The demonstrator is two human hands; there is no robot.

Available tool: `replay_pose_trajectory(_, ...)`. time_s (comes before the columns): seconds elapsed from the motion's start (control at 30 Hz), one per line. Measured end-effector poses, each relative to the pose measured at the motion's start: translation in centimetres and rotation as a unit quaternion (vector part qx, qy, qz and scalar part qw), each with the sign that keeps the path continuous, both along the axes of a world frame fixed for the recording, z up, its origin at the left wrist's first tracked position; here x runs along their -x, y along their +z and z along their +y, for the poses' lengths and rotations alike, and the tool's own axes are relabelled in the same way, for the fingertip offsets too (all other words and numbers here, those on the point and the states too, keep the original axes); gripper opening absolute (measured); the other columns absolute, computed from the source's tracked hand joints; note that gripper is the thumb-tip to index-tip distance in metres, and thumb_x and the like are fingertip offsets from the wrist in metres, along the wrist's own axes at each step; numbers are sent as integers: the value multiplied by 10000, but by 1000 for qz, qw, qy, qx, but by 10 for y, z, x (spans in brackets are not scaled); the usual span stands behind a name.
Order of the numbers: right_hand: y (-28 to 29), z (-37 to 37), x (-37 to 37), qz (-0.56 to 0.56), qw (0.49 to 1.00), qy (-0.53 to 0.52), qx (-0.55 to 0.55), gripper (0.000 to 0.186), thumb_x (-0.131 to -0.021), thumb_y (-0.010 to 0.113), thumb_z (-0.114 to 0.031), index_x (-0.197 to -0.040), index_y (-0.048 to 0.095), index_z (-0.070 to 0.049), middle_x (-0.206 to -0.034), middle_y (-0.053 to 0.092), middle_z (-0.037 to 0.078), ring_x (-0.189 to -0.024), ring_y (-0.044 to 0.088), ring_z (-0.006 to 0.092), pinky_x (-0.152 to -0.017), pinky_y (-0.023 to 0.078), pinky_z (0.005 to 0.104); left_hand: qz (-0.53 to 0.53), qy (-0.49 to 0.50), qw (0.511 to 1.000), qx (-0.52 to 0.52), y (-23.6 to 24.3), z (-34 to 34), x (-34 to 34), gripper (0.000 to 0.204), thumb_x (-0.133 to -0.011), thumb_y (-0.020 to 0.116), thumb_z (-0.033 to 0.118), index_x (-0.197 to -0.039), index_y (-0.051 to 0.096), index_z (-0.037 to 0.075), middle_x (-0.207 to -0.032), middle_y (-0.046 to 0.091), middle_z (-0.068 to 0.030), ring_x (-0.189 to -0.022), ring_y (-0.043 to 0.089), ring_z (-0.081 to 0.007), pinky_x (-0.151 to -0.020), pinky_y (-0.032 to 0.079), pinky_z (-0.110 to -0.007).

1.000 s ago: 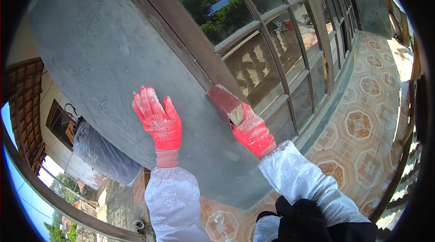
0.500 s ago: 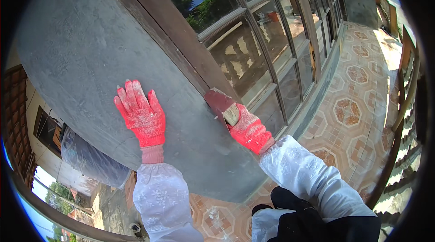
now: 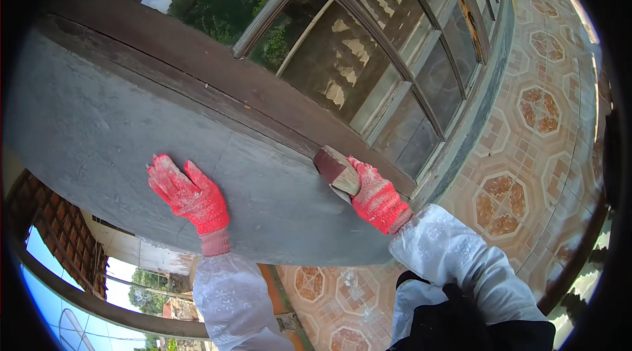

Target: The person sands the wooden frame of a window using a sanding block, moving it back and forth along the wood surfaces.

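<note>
A grey plastered wall (image 3: 99, 130) fills the left and middle, bordered by a worn brown wooden window frame (image 3: 263, 104). My left hand (image 3: 191, 194), in a dusty red knit glove, lies flat against the wall with its fingers stretched out. Farther right, my gloved right hand (image 3: 378, 198) grips a sanding block (image 3: 336, 168), a pale block wrapped in reddish-brown sandpaper. The block rests on the wall's edge, close beside the wooden frame. My fingers behind the block are partly hidden. White dust coats both gloves.
Glass panes (image 3: 329, 55) in wooden bars run along the upper middle and reflect trees and a balustrade. Patterned floor tiles (image 3: 500, 203) stretch along the right, with whitish dust on those below the wall. A railing (image 3: 99, 315) curves along the lower left.
The view has turned, so the wall now lies more level across it. My left hand stays flat on the wall, and my right hand keeps the sanding block at its edge by the frame.
</note>
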State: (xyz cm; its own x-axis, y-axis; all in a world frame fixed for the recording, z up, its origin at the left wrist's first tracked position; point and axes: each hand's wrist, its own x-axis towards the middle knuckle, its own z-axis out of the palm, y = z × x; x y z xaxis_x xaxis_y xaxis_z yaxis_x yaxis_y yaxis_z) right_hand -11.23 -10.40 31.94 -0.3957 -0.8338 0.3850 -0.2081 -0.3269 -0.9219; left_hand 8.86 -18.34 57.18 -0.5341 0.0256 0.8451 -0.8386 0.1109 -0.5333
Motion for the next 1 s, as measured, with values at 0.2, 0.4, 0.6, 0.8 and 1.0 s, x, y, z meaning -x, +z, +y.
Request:
replay_pose_trajectory(0.2,46,10,11,74,995,34,-64,741,-743,711,-75,-1406,395,23,-1273,540,242,-1177,515,413,-1004,428,441,-3,40,999,-17,-7,-4,-2,435,-1005,476,193,-1377,462,-35,-1412,485,-198,-1349,393,-386,-1154,269,-486)
replay_pose_trajectory(0.4,41,-8,12,87,978,-6,188,718,-769,681,-32,-1417,373,7,-1334,472,235,-1210,486,403,-1041,399,434,-4,65,998,-16,-6,-2,-2,423,-1009,464,185,-1370,474,-36,-1423,473,-200,-1351,386,-383,-1153,271,-486)
replay_pose_trajectory(0.6,-21,-28,14,-9,997,66,50,729,-758,719,-64,-1423,421,-100,-1319,525,193,-1222,509,367,-1048,410,424,-2,47,999,-13,-7,-6,1,414,-1012,457,188,-1366,484,-26,-1423,478,-192,-1347,394,-382,-1150,275,-492)
replay_pose_trajectory(0.8,68,-17,9,26,983,10,180,694,-786,728,-103,-1411,427,-84,-1306,549,191,-1222,529,359,-1024,444,412,-14,52,999,2,1,3,1,401,-1009,463,173,-1357,493,-24,-1425,480,-190,-1344,400,-380,-1148,277,-493)
replay_pose_trajectory(1.0,118,-33,-7,104,970,-58,214,727,-762,681,-56,-1424,384,-5,-1343,489,208,-1258,468,376,-1033,404,451,-17,32,999,-16,-12,-10,3,397,-1005,471,170,-1353,497,-19,-1417,487,-188,-1328,417,-391,-1147,279,-493)
